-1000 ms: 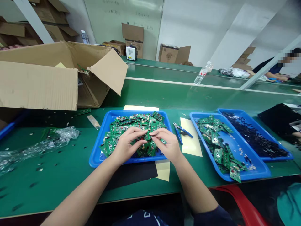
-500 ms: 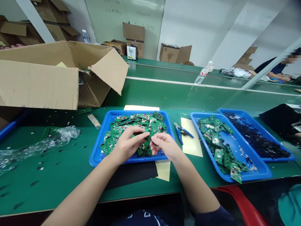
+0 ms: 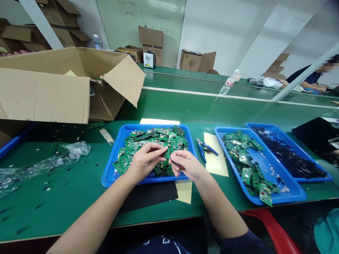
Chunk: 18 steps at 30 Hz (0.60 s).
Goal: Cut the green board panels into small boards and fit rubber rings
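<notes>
Both hands are close together over a blue tray (image 3: 109, 173) heaped with green circuit boards (image 3: 144, 139). My left hand (image 3: 145, 160) is closed, with thumb and fingers stretched toward the right hand and drawn together at the tips. What they hold, if anything, I cannot make out. Pinched in my right hand (image 3: 186, 164) is a small dark piece (image 3: 170, 161), its kind too small to tell. The fingertips of the two hands almost meet. To the right of the tray lie blue-handled cutting pliers (image 3: 202, 151), partly on a yellow sheet (image 3: 217, 162).
A second blue tray (image 3: 291, 192) holds circuit boards and small pale bits; behind it, another tray (image 3: 328, 175) holds black parts. A big open carton (image 3: 45, 95) stands at left, near crumpled plastic wrap (image 3: 63, 158). A water bottle (image 3: 228, 84) stands on the ledge. Another person (image 3: 304, 76) is far right.
My left fingertips have lifted slightly and drawn closer together. My right fingers have shifted a little around the small dark piece. The trays and pliers stay put.
</notes>
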Tool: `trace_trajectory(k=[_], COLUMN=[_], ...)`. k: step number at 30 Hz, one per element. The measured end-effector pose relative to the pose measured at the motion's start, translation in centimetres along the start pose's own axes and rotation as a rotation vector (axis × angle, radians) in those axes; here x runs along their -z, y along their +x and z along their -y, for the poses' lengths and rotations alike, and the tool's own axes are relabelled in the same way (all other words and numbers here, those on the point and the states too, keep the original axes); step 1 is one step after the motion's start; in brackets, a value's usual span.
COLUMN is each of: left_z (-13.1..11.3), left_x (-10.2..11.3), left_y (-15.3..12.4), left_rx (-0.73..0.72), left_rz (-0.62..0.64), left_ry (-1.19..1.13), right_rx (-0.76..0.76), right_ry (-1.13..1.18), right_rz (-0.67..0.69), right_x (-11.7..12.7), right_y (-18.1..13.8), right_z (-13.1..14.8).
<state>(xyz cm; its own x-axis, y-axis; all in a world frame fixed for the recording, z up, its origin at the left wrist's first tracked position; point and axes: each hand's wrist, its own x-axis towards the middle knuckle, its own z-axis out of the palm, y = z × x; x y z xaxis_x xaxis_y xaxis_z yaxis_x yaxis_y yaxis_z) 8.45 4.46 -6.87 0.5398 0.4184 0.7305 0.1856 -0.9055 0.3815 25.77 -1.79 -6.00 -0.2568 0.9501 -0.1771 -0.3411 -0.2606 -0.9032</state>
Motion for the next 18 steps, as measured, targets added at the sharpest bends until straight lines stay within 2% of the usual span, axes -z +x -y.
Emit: trace_trajectory(k=[5,9,11,15,17,18], left_z=[0.0,-0.2,-0.4,-0.5,-0.6,-0.6], left_x=[0.0,-0.2,-0.3,-0.2,0.0,0.2], left_y=[-0.1,-0.2,-0.2,0.1,0.3,0.5], left_rx=[0.066,0.143,0.184,0.337,0.443,0.492], left_rz=[0.05,0.134,0.175,0.185,0.129,0.1], left_ry=[-0.059,-0.126,-0.16,-0.241,-0.282,-0.307], right_rx=[0.014,0.082,0.13,0.254,0.302,0.322], right_ry=[0.094,0.051,-0.098,-0.593,-0.7,-0.674], right_rz=[0.048,-0.02,-0.091,-0.299,-0.326,-0.331], right_x=[-0.3,-0.6,-0.6,-0.7,-0.7,-0.8], right_y=[0.4,0.7,0.7,0.7,0.7,0.6], right_z=[-0.6,-1.0,-1.1,-1.4,-1.5,-1.4])
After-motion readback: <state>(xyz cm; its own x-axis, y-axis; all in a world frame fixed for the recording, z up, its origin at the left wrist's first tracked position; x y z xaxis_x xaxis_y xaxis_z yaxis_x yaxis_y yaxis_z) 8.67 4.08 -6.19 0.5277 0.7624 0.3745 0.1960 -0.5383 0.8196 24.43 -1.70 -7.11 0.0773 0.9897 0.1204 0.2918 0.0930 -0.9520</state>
